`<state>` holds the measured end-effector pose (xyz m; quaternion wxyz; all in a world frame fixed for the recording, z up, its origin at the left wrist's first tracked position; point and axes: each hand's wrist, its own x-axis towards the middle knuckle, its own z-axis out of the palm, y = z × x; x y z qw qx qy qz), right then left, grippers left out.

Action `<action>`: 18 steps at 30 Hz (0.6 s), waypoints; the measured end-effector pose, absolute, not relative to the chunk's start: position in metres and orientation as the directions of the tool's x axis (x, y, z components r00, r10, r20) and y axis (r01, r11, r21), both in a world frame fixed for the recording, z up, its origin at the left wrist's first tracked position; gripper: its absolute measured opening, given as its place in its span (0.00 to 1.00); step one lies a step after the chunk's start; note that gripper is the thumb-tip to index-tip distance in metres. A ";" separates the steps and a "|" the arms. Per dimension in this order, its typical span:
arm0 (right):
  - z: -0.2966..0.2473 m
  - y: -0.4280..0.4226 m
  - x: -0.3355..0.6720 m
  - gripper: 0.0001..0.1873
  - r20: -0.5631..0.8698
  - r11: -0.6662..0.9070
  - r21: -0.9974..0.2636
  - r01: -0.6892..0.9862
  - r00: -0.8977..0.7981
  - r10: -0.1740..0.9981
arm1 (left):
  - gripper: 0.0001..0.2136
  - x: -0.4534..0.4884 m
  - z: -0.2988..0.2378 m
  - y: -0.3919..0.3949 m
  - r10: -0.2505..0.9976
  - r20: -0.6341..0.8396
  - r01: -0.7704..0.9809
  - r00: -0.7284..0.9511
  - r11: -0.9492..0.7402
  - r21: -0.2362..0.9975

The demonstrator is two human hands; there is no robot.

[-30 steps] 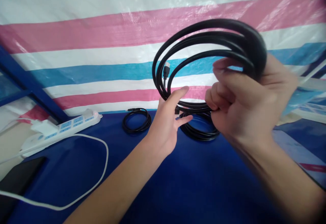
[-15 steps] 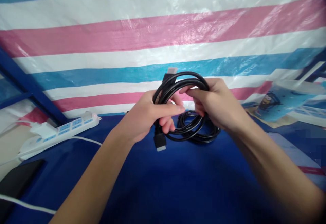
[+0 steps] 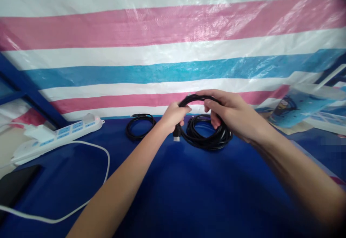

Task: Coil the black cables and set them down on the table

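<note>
Both my hands grip one coiled black cable [image 3: 193,99] at the far side of the blue table [image 3: 189,191]. My left hand [image 3: 173,117] is closed around the coil's left side, and a plug end [image 3: 177,135] hangs just below its fingers. On the coil's right side my right hand [image 3: 229,111] is closed too. The held coil sits low, right over another black cable coil [image 3: 208,137] that lies flat on the table. A smaller black coil [image 3: 140,126] rests to the left of my left hand.
A white power strip [image 3: 58,135] with blue sockets lies at the left, its white cord [image 3: 89,194] looping over the table. A dark flat object [image 3: 16,185] sits at the left edge. A striped tarp [image 3: 162,50] hangs behind. A blue printed item [image 3: 294,108] is at the right.
The coil was held high and wide by my right hand. Both hands closed on it, squeezed it smaller and lowered it away from me toward the coil lying on the table.
</note>
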<state>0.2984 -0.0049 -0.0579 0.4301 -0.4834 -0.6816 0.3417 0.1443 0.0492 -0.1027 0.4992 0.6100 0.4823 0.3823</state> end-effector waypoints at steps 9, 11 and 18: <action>-0.148 0.052 0.375 0.17 0.157 0.026 -0.803 0.595 0.169 0.973 | 0.16 0.211 -0.152 0.081 0.960 -0.014 0.608 0.279 -0.165 0.777; -0.157 0.049 0.379 0.17 0.214 0.044 -0.699 0.714 0.150 0.965 | 0.17 0.209 -0.160 0.078 0.952 -0.016 0.643 0.306 -0.195 0.741; -0.182 0.034 0.373 0.21 0.237 0.112 -0.474 0.874 0.005 0.971 | 0.17 0.193 -0.158 0.078 0.910 -0.053 0.717 0.410 -0.286 0.635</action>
